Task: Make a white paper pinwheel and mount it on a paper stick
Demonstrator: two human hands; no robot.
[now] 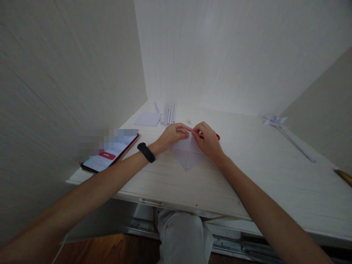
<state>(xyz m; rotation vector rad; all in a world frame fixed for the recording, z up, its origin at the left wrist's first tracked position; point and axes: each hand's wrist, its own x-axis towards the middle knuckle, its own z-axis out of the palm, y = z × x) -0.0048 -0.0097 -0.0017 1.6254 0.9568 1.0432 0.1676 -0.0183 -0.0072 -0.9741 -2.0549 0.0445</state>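
A white square paper sheet [187, 157] with crease lines lies on the white desk, one corner toward me. My left hand [176, 134] is closed at its far corner, thumb and fingers pinching the edge. Right beside it, my right hand [206, 140] pinches the same corner, its fingertips almost touching the left ones. A red-handled tool [218, 137] sticks out from behind my right hand; most of it is hidden, so its kind is unclear. Just beyond my fingers is a small scatter of tiny pale pieces [188, 120].
Several rolled paper sticks [169, 113] and a stack of white paper [147, 119] lie at the back left. A phone [114, 152] with a lit screen leans at the left edge. On the right lies a paper pinwheel [275, 121] on a stick. Walls enclose the desk [165, 183].
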